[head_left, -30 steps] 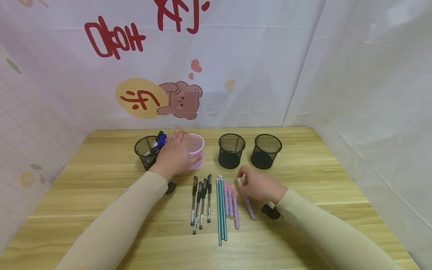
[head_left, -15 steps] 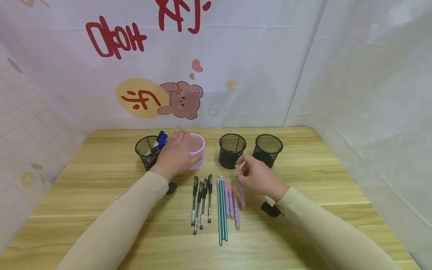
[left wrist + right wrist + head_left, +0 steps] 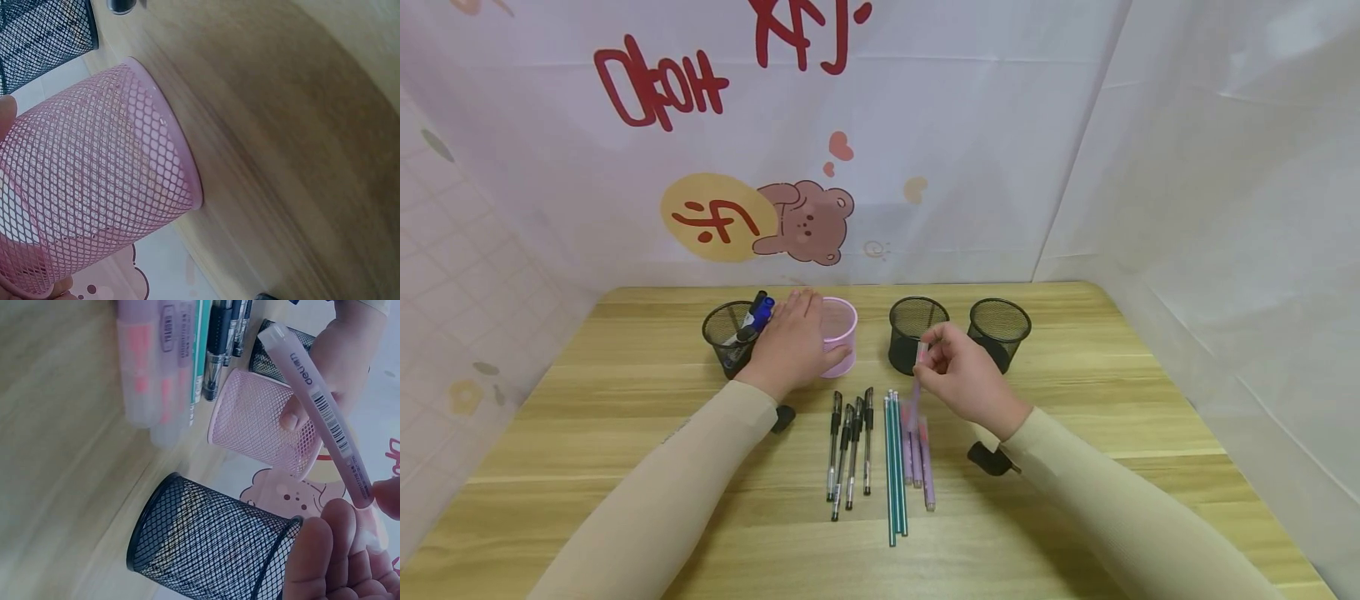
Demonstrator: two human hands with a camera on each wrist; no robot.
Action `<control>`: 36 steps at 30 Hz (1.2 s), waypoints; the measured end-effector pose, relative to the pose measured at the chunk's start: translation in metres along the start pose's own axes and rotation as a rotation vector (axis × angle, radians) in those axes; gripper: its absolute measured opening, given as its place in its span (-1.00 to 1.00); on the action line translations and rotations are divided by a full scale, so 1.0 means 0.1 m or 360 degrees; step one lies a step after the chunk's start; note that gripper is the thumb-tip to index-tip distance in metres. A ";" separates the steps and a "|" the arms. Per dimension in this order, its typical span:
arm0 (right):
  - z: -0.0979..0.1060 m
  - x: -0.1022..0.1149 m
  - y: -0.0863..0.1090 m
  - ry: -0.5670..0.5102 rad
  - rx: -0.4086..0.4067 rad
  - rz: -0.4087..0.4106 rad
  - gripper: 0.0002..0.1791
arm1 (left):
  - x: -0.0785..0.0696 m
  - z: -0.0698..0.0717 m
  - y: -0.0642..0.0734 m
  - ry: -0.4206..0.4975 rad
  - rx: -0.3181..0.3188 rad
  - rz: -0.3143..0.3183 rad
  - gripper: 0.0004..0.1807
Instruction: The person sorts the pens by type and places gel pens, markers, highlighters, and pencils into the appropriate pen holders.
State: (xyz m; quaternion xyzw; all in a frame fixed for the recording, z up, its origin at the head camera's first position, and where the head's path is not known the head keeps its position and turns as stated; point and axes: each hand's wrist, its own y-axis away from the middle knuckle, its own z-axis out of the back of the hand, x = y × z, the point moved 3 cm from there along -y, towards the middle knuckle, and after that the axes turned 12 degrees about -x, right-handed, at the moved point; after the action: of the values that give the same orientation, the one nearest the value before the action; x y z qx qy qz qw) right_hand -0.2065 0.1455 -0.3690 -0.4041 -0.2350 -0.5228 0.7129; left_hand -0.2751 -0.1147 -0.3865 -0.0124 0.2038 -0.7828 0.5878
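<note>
My left hand [image 3: 790,342] holds the pink mesh pen cup [image 3: 94,162] near its rim, with thumb and fingers on different sides. The cup stands upright on the table. Between thumb and fingertips, my right hand [image 3: 966,375] pinches a lavender highlighter [image 3: 328,419] by its capped end. The other end hangs down, off the table, above three highlighters [image 3: 927,475] lying in a group. Just behind the right hand stands a black mesh pen cup [image 3: 206,537], and another black mesh cup [image 3: 1009,325] is partly hidden by that hand.
Left of the pink cup, a third black mesh cup [image 3: 717,333] holds several markers [image 3: 758,315]. Several black gel pens [image 3: 852,450] and green pencils [image 3: 895,475] lie in front on the wooden table [image 3: 1045,550]. A white printed curtain [image 3: 985,167] hangs behind.
The right hand has lifted the highlighter off the table and carried it up and left, in front of the middle black cup. The left hand stays at the pink cup.
</note>
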 end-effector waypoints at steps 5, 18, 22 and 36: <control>-0.02 0.03 -0.03 -0.0049 -0.0042 0.0018 -0.65 | 0.00 0.00 0.00 0.0008 0.0000 0.0006 0.10; -0.10 0.09 -0.13 -0.0277 -0.0209 -0.0022 -0.68 | 0.01 -0.01 0.00 0.0031 -0.0005 0.0010 0.12; -0.12 0.10 -0.17 -0.0333 -0.0294 -0.0058 -0.67 | 0.01 -0.01 0.00 0.0041 -0.0012 0.0012 0.11; -0.24 0.19 -0.37 -0.0667 -0.0568 -0.0096 -0.60 | 0.00 0.00 0.00 0.0038 -0.0055 0.0004 0.05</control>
State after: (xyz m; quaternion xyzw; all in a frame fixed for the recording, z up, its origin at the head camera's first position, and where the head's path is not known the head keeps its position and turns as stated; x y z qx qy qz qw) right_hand -0.2367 0.1108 -0.3562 -0.6154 -0.2936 -0.4820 0.5502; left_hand -0.2746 -0.1146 -0.3864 -0.0128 0.2242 -0.7787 0.5859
